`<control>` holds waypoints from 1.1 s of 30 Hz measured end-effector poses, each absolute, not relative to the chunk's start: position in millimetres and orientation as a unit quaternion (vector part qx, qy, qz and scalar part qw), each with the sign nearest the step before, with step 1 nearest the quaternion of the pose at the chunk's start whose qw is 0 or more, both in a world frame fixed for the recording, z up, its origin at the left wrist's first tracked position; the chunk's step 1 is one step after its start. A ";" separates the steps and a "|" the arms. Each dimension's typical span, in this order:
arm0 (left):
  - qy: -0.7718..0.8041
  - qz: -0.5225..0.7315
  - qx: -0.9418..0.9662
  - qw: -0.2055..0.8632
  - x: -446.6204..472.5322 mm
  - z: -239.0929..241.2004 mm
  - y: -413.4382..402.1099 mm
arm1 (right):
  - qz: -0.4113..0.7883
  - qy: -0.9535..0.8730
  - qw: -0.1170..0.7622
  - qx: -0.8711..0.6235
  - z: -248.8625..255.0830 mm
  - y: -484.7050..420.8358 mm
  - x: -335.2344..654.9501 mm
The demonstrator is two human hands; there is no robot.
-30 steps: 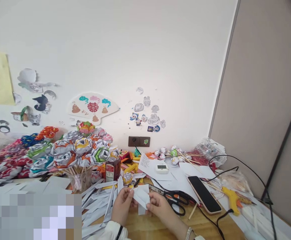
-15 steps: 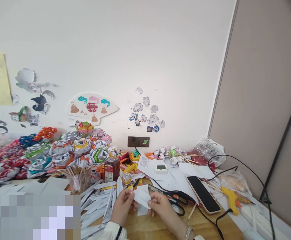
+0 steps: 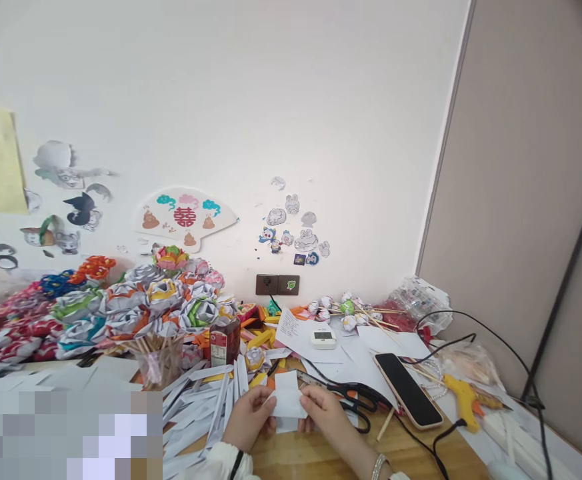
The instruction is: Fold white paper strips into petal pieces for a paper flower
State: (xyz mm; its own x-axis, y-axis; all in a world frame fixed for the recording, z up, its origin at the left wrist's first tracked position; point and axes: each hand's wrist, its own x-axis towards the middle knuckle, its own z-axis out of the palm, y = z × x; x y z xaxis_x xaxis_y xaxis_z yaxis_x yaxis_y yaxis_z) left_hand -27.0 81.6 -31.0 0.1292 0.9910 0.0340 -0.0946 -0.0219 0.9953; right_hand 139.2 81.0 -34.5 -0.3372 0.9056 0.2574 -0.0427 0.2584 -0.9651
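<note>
Between my two hands is a small piece of white paper point(image 3: 289, 404), held level above the wooden table point(image 3: 315, 456). My left hand point(image 3: 253, 415) pinches its left edge, thumb on top. At the right edge, my right hand point(image 3: 319, 408) grips it the same way, thumb and fingers pressed together. Another white paper piece point(image 3: 286, 381) shows behind and below the held one; whether the two are joined I cannot tell. Black-handled scissors point(image 3: 361, 400) lie just right of my right hand. Folded white paper strips point(image 3: 195, 413) are heaped beside my left hand.
Many paper flowers point(image 3: 131, 300) pile up at the back left, near a cup of sticks point(image 3: 157, 360) and a brown bottle point(image 3: 225, 342). To the right lie a phone point(image 3: 409, 390), a yellow glue gun point(image 3: 463, 400) and black cables point(image 3: 433, 453). A white timer point(image 3: 323, 339) sits behind.
The held paper has turned from a slant to nearly level and its near face shows more squarely. Both hands have shifted slightly while keeping their pinch.
</note>
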 end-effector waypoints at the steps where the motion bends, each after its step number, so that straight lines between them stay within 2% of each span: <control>1: 0.435 0.492 0.520 0.547 -26.5 -32.1 81.9 | 0.502 -0.643 0.467 -0.341 -34.8 81.2 139.1; 14: 0.441 0.467 0.538 0.546 -24.7 -34.2 81.1 | 0.474 -0.632 0.487 -0.372 -40.5 84.2 138.5; 23: 0.409 0.491 0.517 0.570 -28.1 -29.1 82.6 | 0.539 -0.601 0.501 -0.312 -23.9 78.4 138.0; 33: 0.388 0.496 0.481 0.611 -27.6 -27.6 81.1 | 0.555 -0.588 0.506 -0.300 -17.9 73.9 139.2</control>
